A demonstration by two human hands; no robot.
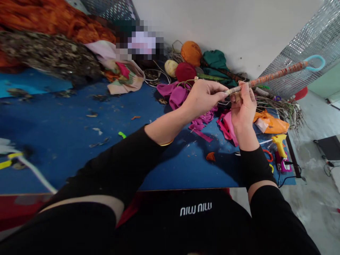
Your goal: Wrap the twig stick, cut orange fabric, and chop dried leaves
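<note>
A long thin stick (278,73), wrapped in orange and greyish-brown material, slants up to the right above the table. Its far end carries a light blue loop (320,63). My left hand (204,95) pinches the near, pale end between thumb and fingertips. Close beside it, my right hand (244,108) has its fingers curled around the stick, palm turned up. Below the hands lie magenta cloth strips (202,120) and a pink cloth piece (230,127). What else the right palm may hold is hidden.
Balls of yarn, one orange (191,53) and one dark red (186,72), sit against the wall. A yellow glue gun (279,143) lies near the right edge of the blue table (164,170). Dry twigs (289,109) stick out past that edge. Cloth heaps fill the back left.
</note>
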